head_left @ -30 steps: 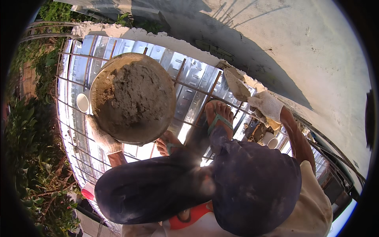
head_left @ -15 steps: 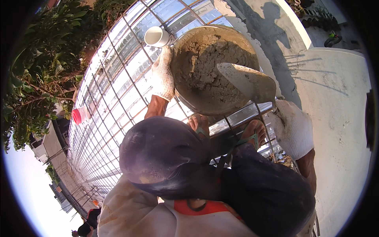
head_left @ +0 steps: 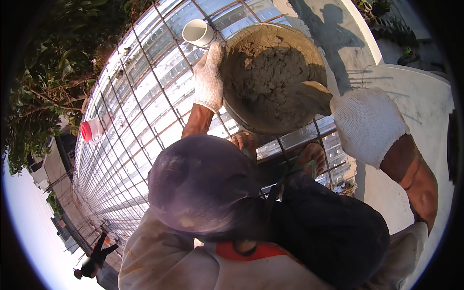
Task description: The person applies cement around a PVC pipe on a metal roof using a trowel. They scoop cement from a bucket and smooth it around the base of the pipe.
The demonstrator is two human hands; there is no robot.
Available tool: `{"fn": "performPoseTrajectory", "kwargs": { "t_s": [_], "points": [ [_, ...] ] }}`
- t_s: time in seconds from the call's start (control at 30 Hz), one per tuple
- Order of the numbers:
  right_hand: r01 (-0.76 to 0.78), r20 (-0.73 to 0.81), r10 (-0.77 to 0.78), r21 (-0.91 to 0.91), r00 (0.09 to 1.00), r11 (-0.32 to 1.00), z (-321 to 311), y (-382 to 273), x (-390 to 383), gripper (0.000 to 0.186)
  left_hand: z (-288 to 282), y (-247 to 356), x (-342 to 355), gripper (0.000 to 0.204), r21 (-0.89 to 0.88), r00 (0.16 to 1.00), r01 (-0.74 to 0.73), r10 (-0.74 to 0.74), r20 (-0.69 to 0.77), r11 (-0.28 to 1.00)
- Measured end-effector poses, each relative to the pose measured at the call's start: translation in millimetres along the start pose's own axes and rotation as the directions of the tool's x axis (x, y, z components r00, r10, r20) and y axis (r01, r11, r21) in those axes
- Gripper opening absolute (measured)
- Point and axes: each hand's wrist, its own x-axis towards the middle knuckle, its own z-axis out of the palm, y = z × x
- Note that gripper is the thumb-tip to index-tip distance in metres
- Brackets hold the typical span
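On my feed a round mortar basin (head_left: 309,46) sits at 1 o'clock, heaped with grey-brown mortar (head_left: 270,72). At 11 o'clock the gloved left hand (head_left: 209,82) presses against the basin's near-left rim; I can't tell whether its fingers curl around it. At 3 o'clock the gloved right hand (head_left: 369,126) is closed round the trowel (head_left: 316,96), hiding the handle from me, while the blade lies over the mortar, partly sunk in it.

Farther out at 11 o'clock a short white pipe (head_left: 197,33) stands just beside the rim. Rebar mesh (head_left: 157,73) crosses shiny metal decking (head_left: 232,21), and a red-lidded container (head_left: 94,130) lies on it at 9 o'clock. Foliage (head_left: 53,63) fills 10 o'clock, a pale wall (head_left: 425,108) bounds 3 o'clock, and I see a co-worker (head_left: 94,258) at 8 o'clock. A dark-clothed knee (head_left: 203,183) at 7 blocks my view of the near decking; a sandalled foot (head_left: 311,162) shows between basin and legs.

Half a second ago I had the blade raised over the basin, its pale face showing; now it has dipped into the mortar, and more of the right forearm has come into sight.
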Motion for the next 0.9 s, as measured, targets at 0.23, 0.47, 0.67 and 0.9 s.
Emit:
{"fn": "performPoseTrajectory", "kwargs": {
  "t_s": [0.23, 0.47, 0.67, 0.9],
  "points": [
    [0.128, 0.166, -0.142, 0.094, 0.976, 0.987, 7.6, 29.6, 43.2, 0.017, 14.1, 0.3, -4.0, 0.054, 0.063, 1.000, -0.003, 0.005, -0.023, 0.998],
    [0.270, -0.377, -0.292, -0.112, 0.879, 0.956, 18.3, 33.2, 17.8, 0.023, 1.5, 2.6, 0.3, 0.050, 0.112, 0.997, -0.076, 0.079, -0.015, 0.991],
    [0.317, -0.218, -0.292, 0.089, 0.931, 0.944, 35.4, 39.8, 49.3, 0.029, -21.4, -6.9, 0.3, 0.049, 0.215, 0.989, -0.111, 0.130, -0.076, 0.970],
    [0.242, -0.125, -0.207, 0.502, 0.970, 0.831, 62.4, 61.3, 42.5, 0.037, 12.4, 3.4, 1.9, 0.047, 0.072, 0.999, -0.024, 0.027, -0.037, 0.997]
  ]
}}
